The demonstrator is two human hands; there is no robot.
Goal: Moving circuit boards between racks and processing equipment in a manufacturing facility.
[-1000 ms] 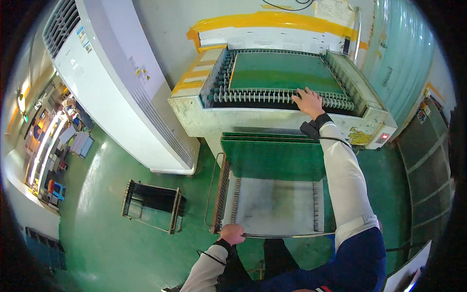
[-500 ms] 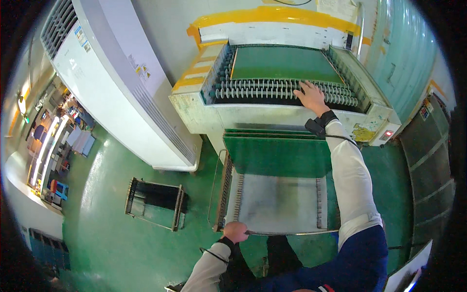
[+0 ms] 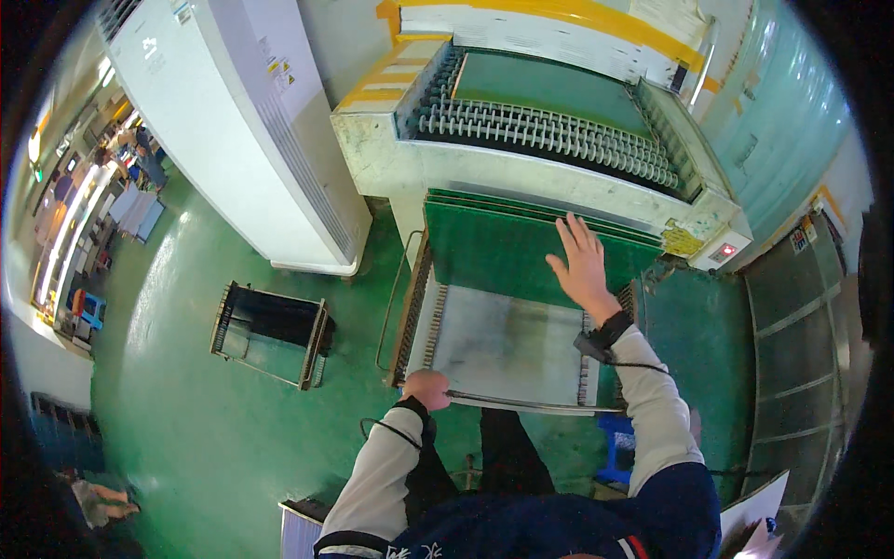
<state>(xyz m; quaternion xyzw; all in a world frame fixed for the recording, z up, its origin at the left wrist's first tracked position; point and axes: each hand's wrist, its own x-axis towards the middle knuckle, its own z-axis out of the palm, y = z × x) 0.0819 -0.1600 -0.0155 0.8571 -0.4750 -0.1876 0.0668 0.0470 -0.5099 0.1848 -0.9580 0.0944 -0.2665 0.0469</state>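
Observation:
My left hand point(image 3: 426, 388) is closed around the near metal bar of a slotted rack point(image 3: 521, 402), at its left end. Several green panels point(image 3: 489, 244) stand upright side by side toward the rack's far end. With fingers spread, my right hand point(image 3: 583, 265) is in front of the nearest panel; whether it touches the panel I cannot tell. Beyond the rack, a roller conveyor machine point(image 3: 549, 144) has rows of pale wheels, and another green panel point(image 3: 554, 91) lies flat on it.
A tall white cabinet-like unit point(image 3: 233, 130) stands left of the machine. On the green floor sits a smaller rack point(image 3: 270, 331) with dark panels. Dark framed panels point(image 3: 796, 326) line the right side. A blue stool point(image 3: 615, 447) is near my right leg.
My right hand has come back from the machine's rollers to the green panels in the rack. My left hand has kept hold of the bar. The whole view has shifted.

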